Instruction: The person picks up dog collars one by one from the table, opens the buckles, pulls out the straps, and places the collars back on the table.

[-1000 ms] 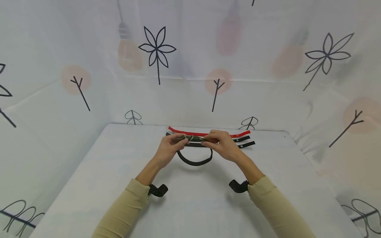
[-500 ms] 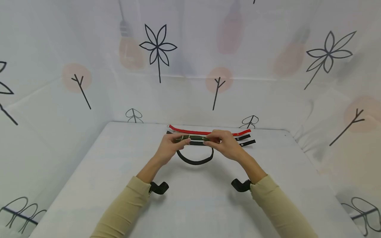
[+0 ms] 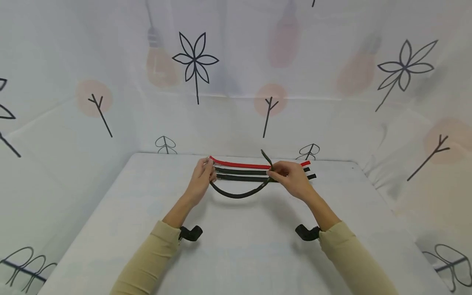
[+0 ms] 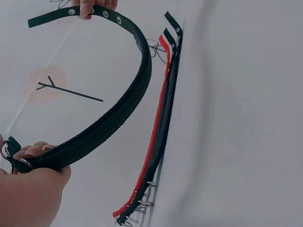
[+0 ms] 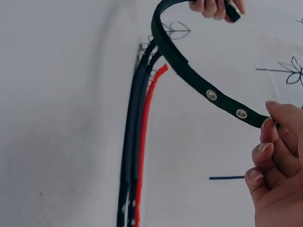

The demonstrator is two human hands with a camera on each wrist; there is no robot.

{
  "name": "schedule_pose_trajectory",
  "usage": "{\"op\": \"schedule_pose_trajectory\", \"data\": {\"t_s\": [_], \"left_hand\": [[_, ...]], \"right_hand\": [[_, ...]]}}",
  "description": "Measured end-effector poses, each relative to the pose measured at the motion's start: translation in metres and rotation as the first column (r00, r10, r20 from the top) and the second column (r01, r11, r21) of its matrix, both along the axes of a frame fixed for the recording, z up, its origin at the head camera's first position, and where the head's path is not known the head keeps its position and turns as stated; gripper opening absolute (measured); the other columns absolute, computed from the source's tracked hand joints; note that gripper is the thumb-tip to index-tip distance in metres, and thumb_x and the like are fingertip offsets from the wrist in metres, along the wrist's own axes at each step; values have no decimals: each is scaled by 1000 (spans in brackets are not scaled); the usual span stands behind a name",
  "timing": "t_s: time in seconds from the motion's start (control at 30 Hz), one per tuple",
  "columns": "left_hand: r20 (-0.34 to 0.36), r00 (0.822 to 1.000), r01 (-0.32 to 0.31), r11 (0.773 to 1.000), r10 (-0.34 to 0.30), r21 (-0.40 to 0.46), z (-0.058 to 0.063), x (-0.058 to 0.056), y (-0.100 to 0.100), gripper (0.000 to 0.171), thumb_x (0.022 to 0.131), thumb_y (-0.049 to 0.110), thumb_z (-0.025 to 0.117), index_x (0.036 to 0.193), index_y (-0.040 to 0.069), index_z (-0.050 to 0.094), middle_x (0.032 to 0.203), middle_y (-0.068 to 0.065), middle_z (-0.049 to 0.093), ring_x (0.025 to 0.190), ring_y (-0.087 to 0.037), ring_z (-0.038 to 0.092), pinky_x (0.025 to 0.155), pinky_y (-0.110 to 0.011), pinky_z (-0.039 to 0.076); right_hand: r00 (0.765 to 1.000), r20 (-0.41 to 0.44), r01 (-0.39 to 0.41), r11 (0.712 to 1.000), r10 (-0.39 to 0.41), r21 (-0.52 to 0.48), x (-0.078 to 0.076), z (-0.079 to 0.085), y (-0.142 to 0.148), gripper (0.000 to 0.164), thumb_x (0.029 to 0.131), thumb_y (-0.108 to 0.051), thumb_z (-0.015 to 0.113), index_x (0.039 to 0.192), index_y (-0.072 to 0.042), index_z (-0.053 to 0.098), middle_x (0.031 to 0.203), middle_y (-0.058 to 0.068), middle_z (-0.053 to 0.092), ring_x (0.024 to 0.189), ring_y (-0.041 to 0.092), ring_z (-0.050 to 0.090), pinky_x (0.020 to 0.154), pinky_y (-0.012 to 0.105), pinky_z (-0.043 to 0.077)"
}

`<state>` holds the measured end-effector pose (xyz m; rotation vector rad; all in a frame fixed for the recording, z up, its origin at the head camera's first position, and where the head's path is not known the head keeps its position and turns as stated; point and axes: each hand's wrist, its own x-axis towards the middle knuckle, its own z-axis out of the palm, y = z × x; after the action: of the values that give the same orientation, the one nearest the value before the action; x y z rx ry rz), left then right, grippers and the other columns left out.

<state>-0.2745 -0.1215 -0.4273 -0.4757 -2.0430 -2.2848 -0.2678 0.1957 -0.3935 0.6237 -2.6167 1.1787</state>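
A dark green collar [image 3: 237, 196] hangs in a U between my two hands above the white table. My left hand [image 3: 200, 180] grips its buckle end; in the left wrist view the metal buckle [image 4: 8, 149] and a ring stick out past the fingers. My right hand [image 3: 293, 178] pinches the other end between thumb and finger, with the free tip standing up beyond the hand in the head view. Metal eyelets [image 5: 211, 95] line that end in the right wrist view. Part of the band is hidden by the fingers.
Behind the hands a red collar [image 3: 241, 165] and two dark collars [image 3: 239, 178] lie side by side at the table's far edge, buckles to the left. A patterned cloth [image 3: 236, 123] rises behind the table [image 3: 236, 254].
My hands have moved apart, left hand leftward and right hand rightward. The collar, closed in a loop with its ends together before, is now unfastened and spread into an arc.
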Motion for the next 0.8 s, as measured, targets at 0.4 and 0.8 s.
{"op": "schedule_pose_trajectory", "data": {"t_s": [0.4, 0.8], "left_hand": [[59, 988, -143, 988, 146, -53, -9, -5, -12, 36, 112, 23, 44, 137, -2, 42, 92, -8, 45, 85, -18, 48, 82, -34, 52], [-3, 960, -262, 890, 281, -373, -17, -7, -22, 47, 113, 33, 38, 123, -7, 58, 117, -25, 62, 103, -33, 69, 90, -40, 58]], "right_hand": [[987, 138, 102, 988, -86, -112, -2, -9, 25, 25, 98, -30, 72, 106, -7, 73, 95, 13, 74, 89, 29, 69, 78, 37, 53], [968, 215, 173, 960, -125, -220, -2, -20, 52, 33, 103, -29, 65, 112, 3, 70, 100, 24, 74, 82, 23, 64, 74, 27, 52]]}}
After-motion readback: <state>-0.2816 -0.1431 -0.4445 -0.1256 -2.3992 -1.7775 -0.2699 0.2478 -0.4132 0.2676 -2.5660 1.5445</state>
